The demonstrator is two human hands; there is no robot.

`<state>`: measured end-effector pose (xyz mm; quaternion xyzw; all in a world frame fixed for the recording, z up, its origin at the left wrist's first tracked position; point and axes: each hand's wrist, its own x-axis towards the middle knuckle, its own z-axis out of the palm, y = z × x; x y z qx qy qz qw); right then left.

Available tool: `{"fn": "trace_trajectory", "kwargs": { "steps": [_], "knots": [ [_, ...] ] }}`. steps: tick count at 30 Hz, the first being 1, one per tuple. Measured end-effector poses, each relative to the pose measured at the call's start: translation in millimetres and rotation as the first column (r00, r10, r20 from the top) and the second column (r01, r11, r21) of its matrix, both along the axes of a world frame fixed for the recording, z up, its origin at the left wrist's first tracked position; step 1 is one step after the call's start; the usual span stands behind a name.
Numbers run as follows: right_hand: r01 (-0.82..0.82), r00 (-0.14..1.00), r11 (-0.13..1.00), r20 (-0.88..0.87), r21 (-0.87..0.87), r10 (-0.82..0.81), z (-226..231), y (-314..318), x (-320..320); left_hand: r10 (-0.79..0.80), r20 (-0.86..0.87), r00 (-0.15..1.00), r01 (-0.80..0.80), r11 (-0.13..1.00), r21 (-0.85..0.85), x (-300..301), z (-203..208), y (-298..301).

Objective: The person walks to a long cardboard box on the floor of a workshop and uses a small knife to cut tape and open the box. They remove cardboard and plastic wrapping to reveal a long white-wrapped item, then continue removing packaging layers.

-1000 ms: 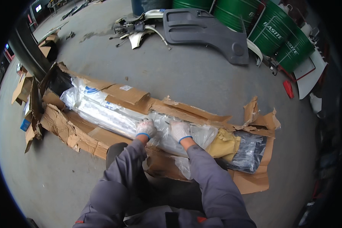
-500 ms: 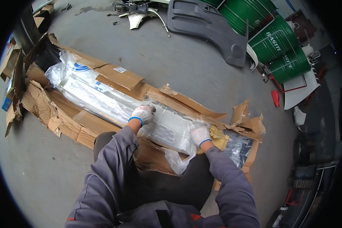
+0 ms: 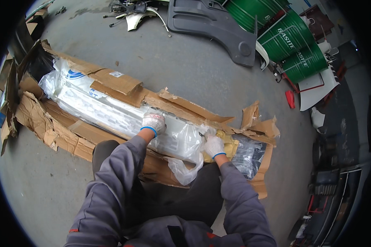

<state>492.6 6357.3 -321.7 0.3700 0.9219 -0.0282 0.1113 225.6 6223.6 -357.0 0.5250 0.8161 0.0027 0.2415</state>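
Observation:
My left hand (image 3: 153, 122), in a white knit glove with a blue cuff, is closed in a fist over a long pale panel (image 3: 111, 110) with rows of slots. Its fingertips are hidden. Clear plastic wrap (image 3: 184, 139) covers the panel and hangs loose towards my knees. At the panel's right end, my right hand (image 3: 213, 145), gloved alike, is closed at the edge of the wrap. A small dark tip shows by its fingers, too small to name. Yellow crumpled padding (image 3: 231, 147) lies just right of that hand. All this rests in a torn cardboard box (image 3: 115, 84).
A dark plastic-wrapped bundle (image 3: 250, 155) fills the box's right end. Beyond the box lie a grey door panel (image 3: 210, 22) and several green drums (image 3: 288, 39). Torn cardboard (image 3: 35, 117) stands up at the left. A red object (image 3: 290, 99) lies on the floor at right.
The view has shifted, so the scene sits further left and slightly higher. My right hand has moved to the right along the panel, towards the yellow padding. My left hand is turned more knuckles-up.

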Motion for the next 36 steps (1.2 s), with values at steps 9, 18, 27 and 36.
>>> {"fn": "trace_trajectory", "kwargs": {
  "steps": [9, 18, 27, 36],
  "knots": [
    [-0.123, 0.606, 0.267, -0.286, -0.956, -0.742, -59, -44, -139, -0.037, 0.26, 0.965, 0.045, 0.999, -0.025, 21, 9, -26],
    [-0.095, 0.713, 0.814, -0.61, -0.573, -0.347, 17, 16, -158, -0.12, 0.157, 0.98, 0.135, 0.987, -0.089, 69, 4, -52],
    [0.051, 0.997, 0.976, -0.037, -0.212, -0.06, -45, 53, 43, -0.193, 0.244, 0.95, 0.231, 0.963, -0.139, 50, 54, -50],
    [0.11, 0.964, 0.953, -0.202, -0.283, -0.171, -41, 60, 46, -0.176, 0.277, 0.944, 0.247, 0.938, -0.245, 39, 73, -91]
  ]
}}
